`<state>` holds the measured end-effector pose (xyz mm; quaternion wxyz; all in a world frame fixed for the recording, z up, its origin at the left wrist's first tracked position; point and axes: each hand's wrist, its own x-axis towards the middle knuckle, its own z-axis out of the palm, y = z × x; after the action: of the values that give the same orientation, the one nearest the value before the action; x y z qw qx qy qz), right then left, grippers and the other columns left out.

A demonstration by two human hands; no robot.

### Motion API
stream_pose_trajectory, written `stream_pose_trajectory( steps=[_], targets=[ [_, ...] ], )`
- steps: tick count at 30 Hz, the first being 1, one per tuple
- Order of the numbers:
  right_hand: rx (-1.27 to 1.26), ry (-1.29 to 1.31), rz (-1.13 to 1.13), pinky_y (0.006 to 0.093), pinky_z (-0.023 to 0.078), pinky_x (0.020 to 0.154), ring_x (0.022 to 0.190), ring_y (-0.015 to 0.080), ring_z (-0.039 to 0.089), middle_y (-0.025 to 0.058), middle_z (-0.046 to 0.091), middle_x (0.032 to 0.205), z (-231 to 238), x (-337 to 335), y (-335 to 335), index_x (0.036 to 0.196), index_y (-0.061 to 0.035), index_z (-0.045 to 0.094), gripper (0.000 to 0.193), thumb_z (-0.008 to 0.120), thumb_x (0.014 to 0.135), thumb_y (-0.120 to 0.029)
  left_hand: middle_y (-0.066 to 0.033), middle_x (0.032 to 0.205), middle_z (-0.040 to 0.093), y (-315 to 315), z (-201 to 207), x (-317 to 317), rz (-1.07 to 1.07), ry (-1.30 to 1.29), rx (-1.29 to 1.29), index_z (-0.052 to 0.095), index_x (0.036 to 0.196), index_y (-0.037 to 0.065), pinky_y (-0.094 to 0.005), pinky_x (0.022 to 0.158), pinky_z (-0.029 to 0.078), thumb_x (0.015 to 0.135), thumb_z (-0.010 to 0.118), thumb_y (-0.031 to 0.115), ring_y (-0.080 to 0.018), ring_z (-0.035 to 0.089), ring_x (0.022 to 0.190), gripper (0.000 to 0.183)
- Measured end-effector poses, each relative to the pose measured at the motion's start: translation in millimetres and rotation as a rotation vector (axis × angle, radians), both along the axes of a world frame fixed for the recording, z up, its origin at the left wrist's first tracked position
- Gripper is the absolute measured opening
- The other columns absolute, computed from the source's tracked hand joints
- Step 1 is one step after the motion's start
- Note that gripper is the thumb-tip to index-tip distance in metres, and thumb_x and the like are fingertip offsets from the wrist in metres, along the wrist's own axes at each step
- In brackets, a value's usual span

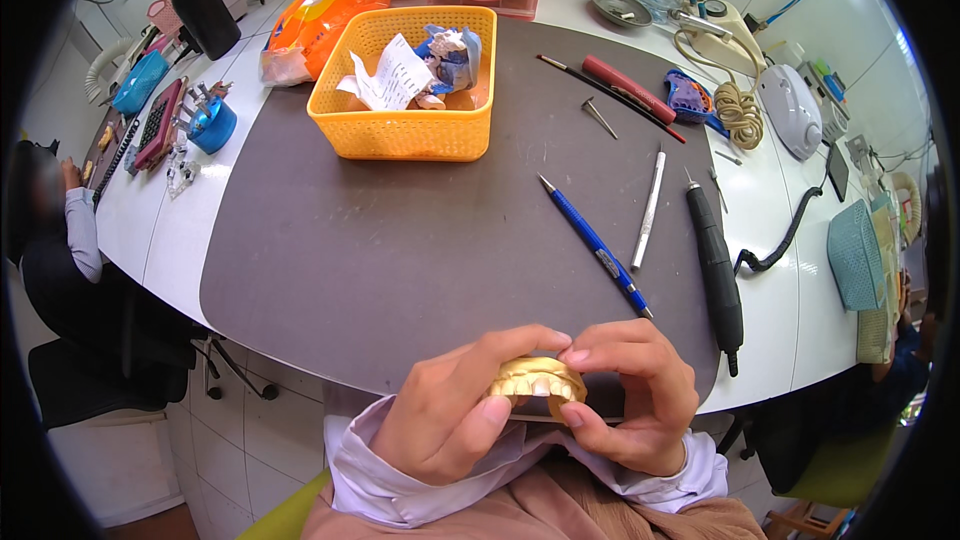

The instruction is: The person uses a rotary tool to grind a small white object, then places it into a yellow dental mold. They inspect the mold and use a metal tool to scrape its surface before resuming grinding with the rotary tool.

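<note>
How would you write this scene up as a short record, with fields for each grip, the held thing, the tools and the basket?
Left grip: holds the left side of the model
Right grip: holds the right side
Held thing: gold dental model, one front tooth paler than the rest
Surface: dark mat on a white table
Tools at right: blue pen, white rod, black handpiece, the rod between the other two
Basket: yellow, with crumpled paper inside

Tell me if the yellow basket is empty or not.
Not empty: in the yellow basket lie a creased white paper sheet and a crumpled blue-and-white wad.
</note>
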<state>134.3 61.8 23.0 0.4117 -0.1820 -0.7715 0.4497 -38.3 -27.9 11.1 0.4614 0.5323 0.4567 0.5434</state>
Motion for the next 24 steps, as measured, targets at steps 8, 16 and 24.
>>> stream_pose_trajectory(
  steps=[8,16,24],
  targets=[
    [0.029,0.035,0.011,0.0308,0.054,0.073,0.087,0.0241,0.066,0.0146,0.067,0.098,-0.8,1.2,-0.9,0.103,0.0012,0.062,0.038,0.078,0.069,0.001,-0.0188,0.099,0.063,3.1,-0.7,1.1,0.07,0.18,0.106,0.051,0.118,-0.006,-0.0327,0.075,0.046,0.085,0.044,0.036,-0.0224,0.059,0.083,0.054],
    [0.032,0.068,0.031,0.0312,0.054,0.073,0.088,0.0241,0.066,0.0151,0.066,0.097,-3.0,1.2,-0.9,0.105,0.0001,0.062,0.039,0.078,0.069,0.002,-0.0186,0.099,0.063,1.4,-1.6,1.9,0.065,0.174,0.105,0.052,0.117,-0.006,-0.0328,0.073,0.046,0.087,0.044,0.038,-0.0221,0.058,0.079,0.054],
    [0.026,0.047,0.023,0.0306,0.055,0.074,0.087,0.0238,0.067,0.0153,0.066,0.097,-0.9,0.7,-1.0,0.103,0.0003,0.063,0.037,0.077,0.069,0.001,-0.0191,0.1,0.063,1.4,-0.7,1.4,0.06,0.178,0.103,0.051,0.118,-0.006,-0.0342,0.075,0.046,0.086,0.043,0.036,-0.0232,0.059,0.082,0.052]
  ],
)
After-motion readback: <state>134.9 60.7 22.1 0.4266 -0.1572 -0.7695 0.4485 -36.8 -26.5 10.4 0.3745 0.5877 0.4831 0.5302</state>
